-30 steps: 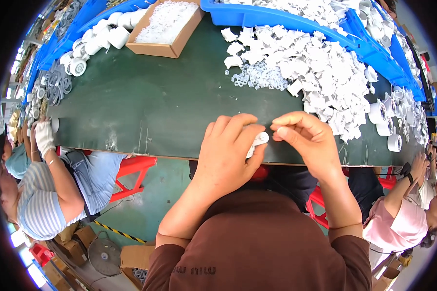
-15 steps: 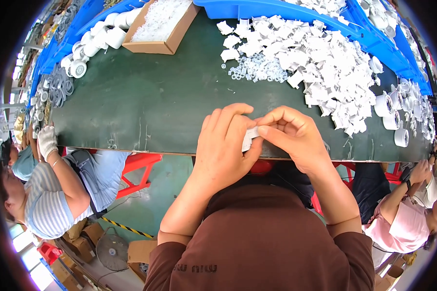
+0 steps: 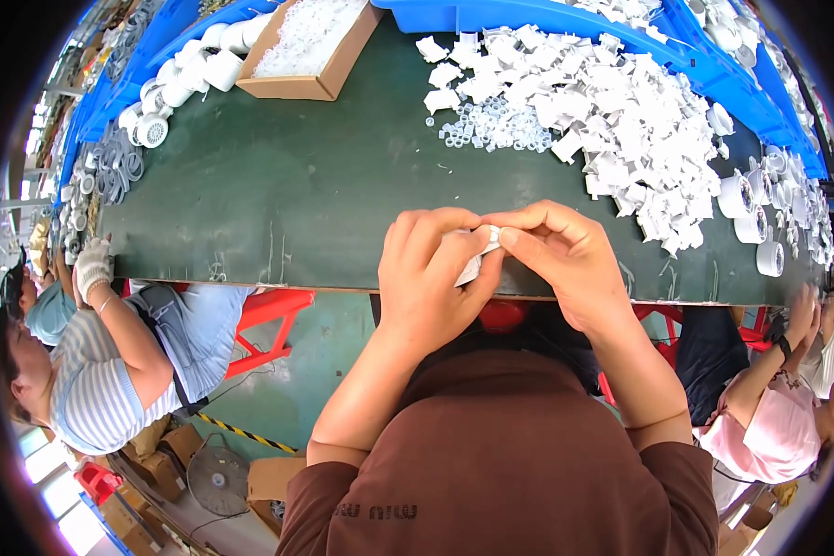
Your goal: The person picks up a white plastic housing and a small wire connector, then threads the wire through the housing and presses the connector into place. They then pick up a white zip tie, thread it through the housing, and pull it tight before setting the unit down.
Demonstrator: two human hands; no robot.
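Close to the table's near edge, my left hand (image 3: 426, 278) is closed around a small white plastic part (image 3: 470, 271), much of which its fingers hide. My right hand (image 3: 567, 264) pinches at the upper end of that part with thumb and forefinger, its other fingers curled. The two hands meet at the fingertips. Whether a smaller piece sits between them is too small to tell. Beyond my hands lie a small heap of clear plastic rings (image 3: 496, 127) and, to the right, a big pile of similar white plastic parts (image 3: 621, 139).
An open cardboard box (image 3: 292, 86) of clear small pieces stands at the back of the green table (image 3: 250, 176). Blue bins (image 3: 547, 28) line the far side. White round parts (image 3: 153, 130) and grey rings (image 3: 116, 171) lie left. Co-workers sit at both sides, one wearing a glove (image 3: 93, 266).
My right thumb and forefinger have shifted slightly in toward my left fingers at the part's upper end. The white part is tilted a little differently in my left hand.
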